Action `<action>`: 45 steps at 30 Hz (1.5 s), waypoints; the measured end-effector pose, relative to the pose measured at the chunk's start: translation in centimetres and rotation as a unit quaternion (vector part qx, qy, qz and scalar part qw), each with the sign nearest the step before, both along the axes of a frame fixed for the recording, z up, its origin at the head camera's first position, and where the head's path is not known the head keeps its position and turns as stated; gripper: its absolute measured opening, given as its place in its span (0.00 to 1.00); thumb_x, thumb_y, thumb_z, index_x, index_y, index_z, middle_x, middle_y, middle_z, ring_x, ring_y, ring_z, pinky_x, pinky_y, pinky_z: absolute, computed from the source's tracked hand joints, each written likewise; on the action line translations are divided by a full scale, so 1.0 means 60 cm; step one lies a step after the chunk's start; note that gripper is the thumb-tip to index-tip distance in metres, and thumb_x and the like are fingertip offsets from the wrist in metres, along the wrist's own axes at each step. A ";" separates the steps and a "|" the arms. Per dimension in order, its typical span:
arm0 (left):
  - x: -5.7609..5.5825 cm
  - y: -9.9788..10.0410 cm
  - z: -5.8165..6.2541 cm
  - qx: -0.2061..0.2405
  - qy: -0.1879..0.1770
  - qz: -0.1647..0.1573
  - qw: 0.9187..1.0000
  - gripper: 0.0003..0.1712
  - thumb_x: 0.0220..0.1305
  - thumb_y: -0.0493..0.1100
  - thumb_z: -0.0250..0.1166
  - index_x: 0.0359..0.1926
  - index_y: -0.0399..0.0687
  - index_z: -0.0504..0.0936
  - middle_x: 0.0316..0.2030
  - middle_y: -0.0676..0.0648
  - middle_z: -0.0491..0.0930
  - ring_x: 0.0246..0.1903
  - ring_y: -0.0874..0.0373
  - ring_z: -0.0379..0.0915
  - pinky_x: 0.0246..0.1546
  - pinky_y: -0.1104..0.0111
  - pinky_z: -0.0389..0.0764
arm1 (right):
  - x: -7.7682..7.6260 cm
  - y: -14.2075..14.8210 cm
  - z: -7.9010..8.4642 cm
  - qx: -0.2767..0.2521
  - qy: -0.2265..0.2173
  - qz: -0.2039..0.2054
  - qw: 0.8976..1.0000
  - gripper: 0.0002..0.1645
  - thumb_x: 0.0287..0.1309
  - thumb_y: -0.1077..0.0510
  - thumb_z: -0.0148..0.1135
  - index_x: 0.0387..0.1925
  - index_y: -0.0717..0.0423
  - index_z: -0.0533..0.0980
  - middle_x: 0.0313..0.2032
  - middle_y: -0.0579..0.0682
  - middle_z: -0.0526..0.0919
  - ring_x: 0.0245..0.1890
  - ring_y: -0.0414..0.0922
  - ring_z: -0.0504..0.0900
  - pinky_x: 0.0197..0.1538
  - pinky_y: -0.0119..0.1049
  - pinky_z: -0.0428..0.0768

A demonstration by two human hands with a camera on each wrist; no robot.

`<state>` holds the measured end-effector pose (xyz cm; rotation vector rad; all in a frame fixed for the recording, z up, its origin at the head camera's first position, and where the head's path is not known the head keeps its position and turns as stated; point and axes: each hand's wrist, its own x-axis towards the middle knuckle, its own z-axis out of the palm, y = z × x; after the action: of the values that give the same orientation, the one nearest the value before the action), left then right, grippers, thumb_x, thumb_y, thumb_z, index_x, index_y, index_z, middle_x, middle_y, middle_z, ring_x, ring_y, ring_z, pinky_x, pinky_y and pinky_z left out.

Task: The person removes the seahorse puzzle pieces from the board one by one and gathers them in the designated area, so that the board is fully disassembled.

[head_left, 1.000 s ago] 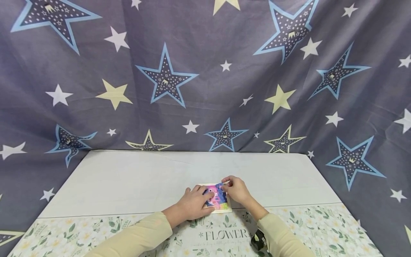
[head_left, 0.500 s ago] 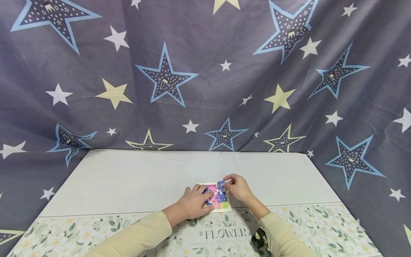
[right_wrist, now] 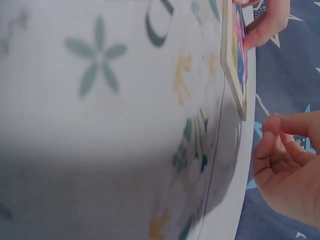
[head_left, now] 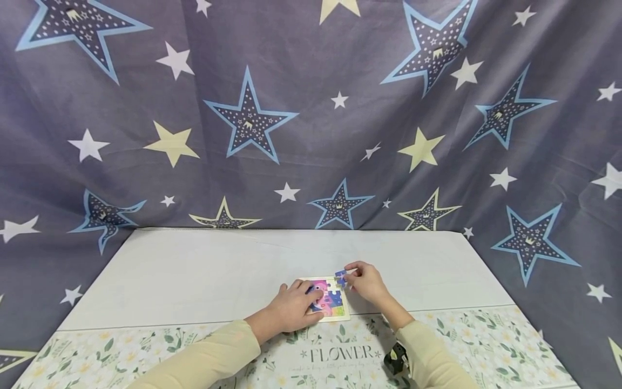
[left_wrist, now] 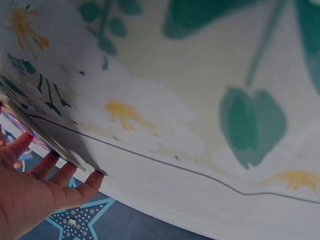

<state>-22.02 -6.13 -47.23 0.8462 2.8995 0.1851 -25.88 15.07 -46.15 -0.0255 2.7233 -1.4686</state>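
A small jigsaw puzzle in a pale wooden frame (head_left: 347,312) lies on the table, with a pink figure on a blue ground. My left hand (head_left: 291,309) rests across its left side, fingers spread over the picture and the frame's edge, hiding that part. Just beyond the top right corner, my right hand (head_left: 367,283) pinches a blue jigsaw piece (head_left: 340,278) between thumb and fingers. A pale gap shows in the puzzle's upper right. In the right wrist view the right hand (right_wrist: 287,162) is beside the frame (right_wrist: 235,75), holding the piece nearly edge-on.
The table has a white far half (head_left: 204,275) and a floral cloth (head_left: 340,373) with printed lettering nearer me. A dark star-patterned curtain (head_left: 301,162) hangs behind the table and down both sides.
The right hand has lifted the blue jigsaw piece out of the puzzle's upper right and drawn it slightly right and away, uncovering a pale gap. The left hand has stayed on the puzzle.
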 end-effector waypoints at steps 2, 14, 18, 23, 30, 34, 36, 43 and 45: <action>0.000 0.000 0.001 0.001 0.000 0.000 1.000 0.35 0.63 0.71 0.46 0.65 0.62 0.66 0.65 0.47 0.64 0.64 0.50 0.59 0.56 0.42 0.66 | 0.000 0.003 0.002 -0.001 0.003 -0.005 1.000 0.11 0.57 0.64 0.60 0.43 0.62 0.78 0.22 0.51 0.74 0.18 0.44 0.75 0.21 0.31 0.69; 0.003 -0.002 -0.001 0.012 -0.002 -0.004 1.000 0.35 0.63 0.70 0.46 0.65 0.62 0.67 0.65 0.46 0.64 0.64 0.49 0.60 0.55 0.42 0.66 | -0.006 0.028 -0.003 0.008 0.002 -0.028 1.000 0.12 0.57 0.64 0.60 0.43 0.63 0.78 0.22 0.50 0.74 0.17 0.42 0.74 0.21 0.30 0.70; 0.004 -0.003 -0.002 0.017 0.002 -0.006 1.000 0.34 0.63 0.70 0.47 0.65 0.62 0.67 0.65 0.46 0.64 0.63 0.48 0.60 0.54 0.42 0.66 | -0.008 0.040 -0.003 0.007 0.003 -0.036 0.999 0.12 0.57 0.63 0.60 0.43 0.63 0.78 0.22 0.50 0.74 0.18 0.45 0.76 0.21 0.30 0.71; 0.004 -0.003 -0.001 0.018 0.002 -0.006 1.000 0.34 0.63 0.70 0.47 0.65 0.62 0.67 0.65 0.46 0.64 0.64 0.48 0.60 0.54 0.42 0.66 | -0.012 0.059 -0.004 0.007 0.004 -0.042 0.999 0.13 0.58 0.62 0.59 0.45 0.64 0.77 0.22 0.50 0.74 0.18 0.44 0.76 0.22 0.31 0.71; 0.004 -0.001 0.000 0.011 -0.004 -0.005 1.000 0.35 0.63 0.70 0.46 0.66 0.63 0.66 0.65 0.46 0.63 0.65 0.49 0.59 0.56 0.43 0.65 | -0.015 0.089 -0.002 0.008 0.005 -0.049 0.999 0.14 0.59 0.63 0.57 0.46 0.66 0.76 0.23 0.50 0.74 0.18 0.43 0.76 0.22 0.31 0.73; 0.005 0.000 0.001 0.008 -0.004 -0.001 1.000 0.35 0.63 0.70 0.46 0.66 0.62 0.66 0.66 0.46 0.63 0.65 0.48 0.58 0.56 0.43 0.65 | -0.020 0.108 -0.003 0.006 0.001 -0.053 0.999 0.15 0.60 0.63 0.57 0.47 0.66 0.76 0.24 0.51 0.75 0.19 0.44 0.76 0.24 0.34 0.76; 0.005 0.000 0.002 0.008 -0.003 -0.001 1.000 0.35 0.63 0.70 0.46 0.66 0.62 0.66 0.66 0.46 0.63 0.65 0.48 0.58 0.56 0.43 0.65 | -0.021 0.115 -0.002 0.005 0.000 -0.058 0.998 0.15 0.60 0.63 0.57 0.47 0.65 0.76 0.24 0.50 0.75 0.20 0.44 0.77 0.26 0.35 0.78; 0.003 0.001 0.001 0.009 0.000 0.001 1.000 0.35 0.62 0.71 0.46 0.66 0.63 0.66 0.65 0.47 0.63 0.64 0.49 0.59 0.56 0.43 0.65 | -0.021 0.142 0.003 0.007 -0.005 -0.066 0.998 0.16 0.61 0.63 0.56 0.49 0.66 0.75 0.25 0.51 0.76 0.21 0.44 0.78 0.28 0.37 0.78; 0.002 0.001 0.001 0.010 0.001 0.001 1.000 0.35 0.62 0.71 0.46 0.66 0.63 0.66 0.65 0.47 0.63 0.64 0.49 0.59 0.56 0.43 0.65 | -0.021 0.149 0.006 0.006 -0.005 -0.071 0.997 0.16 0.61 0.63 0.55 0.50 0.67 0.74 0.25 0.51 0.76 0.21 0.44 0.78 0.28 0.37 0.78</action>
<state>-21.92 -6.06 -47.16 0.8475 2.9047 0.2141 -27.14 24.00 -45.79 0.1788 2.7781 -1.4820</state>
